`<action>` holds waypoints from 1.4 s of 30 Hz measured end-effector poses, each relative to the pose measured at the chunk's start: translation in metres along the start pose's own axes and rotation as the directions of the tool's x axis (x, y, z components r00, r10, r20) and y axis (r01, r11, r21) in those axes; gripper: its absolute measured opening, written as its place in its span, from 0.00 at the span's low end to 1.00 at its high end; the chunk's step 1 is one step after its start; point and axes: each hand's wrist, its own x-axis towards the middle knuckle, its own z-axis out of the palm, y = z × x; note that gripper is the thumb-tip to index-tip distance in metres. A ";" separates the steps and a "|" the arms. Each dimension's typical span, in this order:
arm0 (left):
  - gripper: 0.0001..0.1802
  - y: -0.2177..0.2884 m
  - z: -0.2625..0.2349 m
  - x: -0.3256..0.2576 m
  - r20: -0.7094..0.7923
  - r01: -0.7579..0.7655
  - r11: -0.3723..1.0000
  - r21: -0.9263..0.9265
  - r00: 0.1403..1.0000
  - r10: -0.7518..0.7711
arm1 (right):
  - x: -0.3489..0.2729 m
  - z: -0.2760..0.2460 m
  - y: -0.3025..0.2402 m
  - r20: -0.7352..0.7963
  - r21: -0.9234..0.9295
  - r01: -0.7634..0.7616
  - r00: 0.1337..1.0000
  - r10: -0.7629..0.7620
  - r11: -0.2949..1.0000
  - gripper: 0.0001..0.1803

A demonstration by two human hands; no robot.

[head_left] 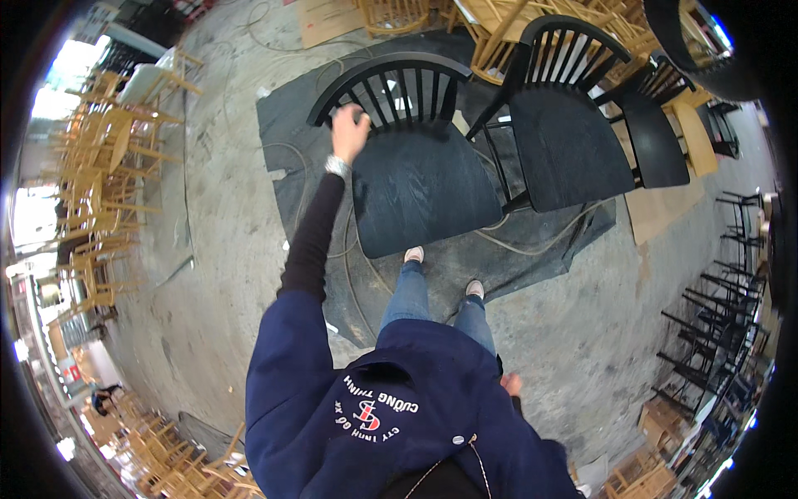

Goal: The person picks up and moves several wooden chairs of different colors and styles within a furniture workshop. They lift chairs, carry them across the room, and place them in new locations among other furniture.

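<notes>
My left hand (350,129) is stretched forward and closed around the curved top rail of a black wooden chair (420,195) with a spindle back. The chair stands upright on a dark mat (287,125) just in front of my feet. My right hand (511,384) hangs low at my side, fingers loosely curled, holding nothing that I can see. A watch sits on my left wrist.
A second black chair (573,141) stands right of the first, a third (661,137) beyond it. Unpainted wooden chairs (104,166) are stacked along the left and at the back. Black frames (715,316) line the right. Hoses or cables (532,245) trail over the concrete floor.
</notes>
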 end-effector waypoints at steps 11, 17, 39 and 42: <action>0.28 -0.029 0.027 0.128 0.191 0.216 0.818 0.533 0.912 -0.364 | -0.218 0.136 0.090 0.052 0.067 -0.263 0.964 0.259 0.963 0.13; 0.24 -0.029 0.000 0.090 0.211 0.015 0.862 0.507 0.967 -0.141 | -0.178 0.167 0.105 0.028 0.226 -0.181 0.983 0.179 0.957 0.12; 0.16 0.104 -0.156 -0.246 0.781 0.455 0.792 -0.407 0.623 0.044 | -0.284 0.221 -0.340 0.188 0.650 0.389 0.750 -0.634 0.653 0.24; 0.13 0.041 -0.121 -0.276 0.810 0.411 0.898 -0.156 0.574 -0.122 | -0.302 0.200 -0.314 0.188 0.768 0.167 0.864 -0.467 0.618 0.27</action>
